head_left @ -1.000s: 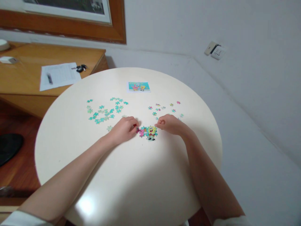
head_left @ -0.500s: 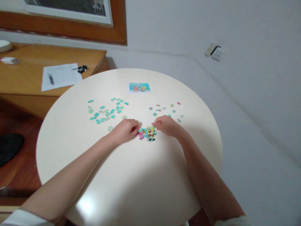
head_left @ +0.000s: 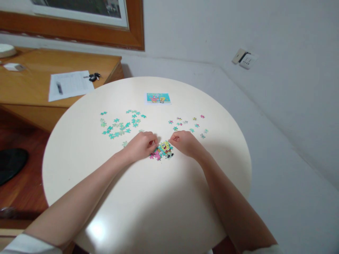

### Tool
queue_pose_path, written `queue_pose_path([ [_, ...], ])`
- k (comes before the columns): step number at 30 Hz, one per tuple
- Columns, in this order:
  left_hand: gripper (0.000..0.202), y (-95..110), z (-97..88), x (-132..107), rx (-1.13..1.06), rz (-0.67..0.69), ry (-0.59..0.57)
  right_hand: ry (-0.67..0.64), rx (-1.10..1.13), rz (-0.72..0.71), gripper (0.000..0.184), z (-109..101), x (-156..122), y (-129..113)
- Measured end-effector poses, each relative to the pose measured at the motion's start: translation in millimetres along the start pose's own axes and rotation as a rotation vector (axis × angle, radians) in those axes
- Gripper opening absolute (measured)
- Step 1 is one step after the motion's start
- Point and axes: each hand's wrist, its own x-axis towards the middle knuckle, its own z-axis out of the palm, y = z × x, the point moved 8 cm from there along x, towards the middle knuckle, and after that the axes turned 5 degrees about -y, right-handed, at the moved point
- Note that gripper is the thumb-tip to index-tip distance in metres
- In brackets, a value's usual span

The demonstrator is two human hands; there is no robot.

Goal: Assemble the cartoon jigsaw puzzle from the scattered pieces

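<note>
A small joined patch of jigsaw point(head_left: 162, 150), pink and yellow cartoon figures on teal, lies at the middle of a round cream table point(head_left: 148, 197). My left hand point(head_left: 141, 144) rests with curled fingers on the patch's left edge. My right hand point(head_left: 185, 143) is curled at its right edge, fingertips touching the pieces. Several loose teal pieces point(head_left: 120, 126) are scattered beyond my left hand. Several mixed pieces point(head_left: 188, 123) lie beyond my right hand. A small reference picture point(head_left: 158, 98) sits at the far side of the table.
A wooden desk point(head_left: 31, 84) stands at the left with a sheet of paper point(head_left: 69, 84) and keys point(head_left: 93, 76) on it. A framed picture hangs above it. A wall socket point(head_left: 245, 59) is at the right. A dark round object point(head_left: 10, 164) lies on the floor at the left.
Both hands have slid the joined patch a little toward me and turned it slightly. My right hand moved left, closer to the left hand.
</note>
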Motion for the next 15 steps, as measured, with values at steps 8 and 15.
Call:
queue_pose_path([
  [8,0.03,19,1.0,-4,0.06,0.149,-0.06,-0.126,-0.128,0.158,0.013,1,-15,1],
  [15,0.027,20,12.3,-2,0.121,0.186,-0.112,-0.155,-0.126,0.19,0.013,5,-14,1],
])
